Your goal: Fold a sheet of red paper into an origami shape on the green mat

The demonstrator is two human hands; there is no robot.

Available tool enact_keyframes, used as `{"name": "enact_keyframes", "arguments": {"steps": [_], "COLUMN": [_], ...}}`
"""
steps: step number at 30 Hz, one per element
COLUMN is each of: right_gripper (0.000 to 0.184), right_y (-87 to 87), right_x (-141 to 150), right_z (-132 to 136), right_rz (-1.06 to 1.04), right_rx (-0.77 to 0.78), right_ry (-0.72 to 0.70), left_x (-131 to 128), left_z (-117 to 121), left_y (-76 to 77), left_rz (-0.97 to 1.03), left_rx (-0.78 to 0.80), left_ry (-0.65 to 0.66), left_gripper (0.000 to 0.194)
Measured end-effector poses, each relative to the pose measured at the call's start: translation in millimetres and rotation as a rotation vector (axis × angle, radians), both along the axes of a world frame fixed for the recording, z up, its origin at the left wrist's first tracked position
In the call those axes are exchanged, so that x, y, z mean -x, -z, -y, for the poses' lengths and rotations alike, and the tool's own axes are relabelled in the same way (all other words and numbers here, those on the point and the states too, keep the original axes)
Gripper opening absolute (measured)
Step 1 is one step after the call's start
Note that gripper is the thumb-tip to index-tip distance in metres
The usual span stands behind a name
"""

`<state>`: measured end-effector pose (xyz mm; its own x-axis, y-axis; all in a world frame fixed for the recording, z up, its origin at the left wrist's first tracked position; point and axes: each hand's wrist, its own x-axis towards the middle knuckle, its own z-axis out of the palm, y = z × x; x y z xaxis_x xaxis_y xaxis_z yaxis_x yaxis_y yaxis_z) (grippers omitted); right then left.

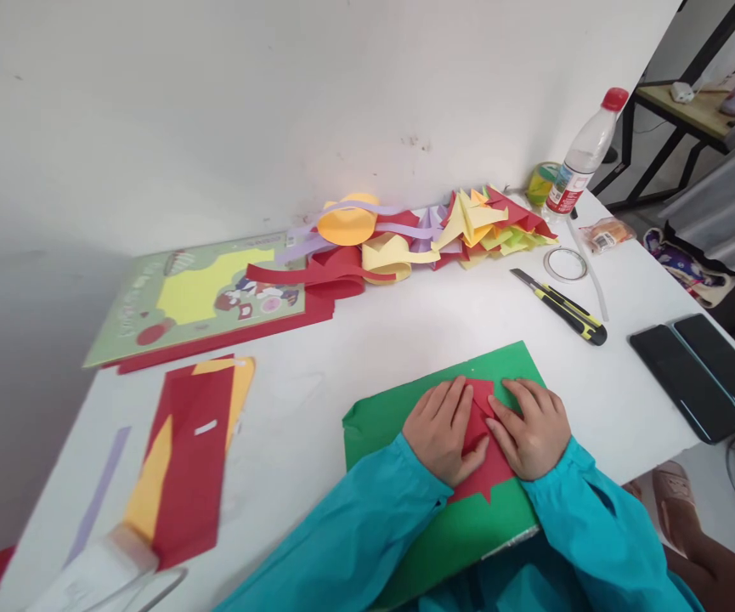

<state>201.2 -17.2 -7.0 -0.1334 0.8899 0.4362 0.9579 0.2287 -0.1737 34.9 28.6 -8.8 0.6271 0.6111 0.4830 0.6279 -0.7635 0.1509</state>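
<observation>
A folded sheet of red paper (478,463) lies on a green board (405,544) near the table's front edge. A crease and a pointed flap show on its upper part, and a small notched point sticks out at its bottom. My left hand (447,429) holds the paper's left side down, fingers together and curved, thumb on the sheet. At the right edge, my right hand (529,429) grips the fold between thumb and forefinger, its other fingers bent above the board. Both palms hide parts of the sheet.
Paper loops (347,225) and folded paper shapes (469,221) line the wall. Right of them are a bottle (580,161), a tape roll (564,264), a utility knife (562,308) and phones (689,378). Left lie a picture pad (144,297) and red paper strips (192,476).
</observation>
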Motion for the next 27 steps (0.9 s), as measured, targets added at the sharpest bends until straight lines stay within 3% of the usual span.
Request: {"name": "enact_keyframes", "arguments": {"steps": [10, 20, 27], "right_gripper": [0.022, 0.022, 0.024], "right_y": [1.3, 4.2, 3.4], "right_x": [-0.5, 0.5, -0.8], "right_z": [0.7, 0.7, 2.0], "right_rz": [-0.003, 0.007, 0.017], "right_rx": [0.009, 0.000, 0.004], "right_ry": [0.001, 0.008, 0.000], "left_x": [-0.3, -1.1, 1.8], "left_z": [-0.2, -0.1, 1.6], "left_y": [-1.1, 1.0, -4.4], "left_rz": [0.025, -0.114, -0.129], "left_rx": [-0.008, -0.019, 0.017], "left_ry": [-0.091, 0.001, 0.025], "left_gripper": [0.051, 0.058, 0.051]}}
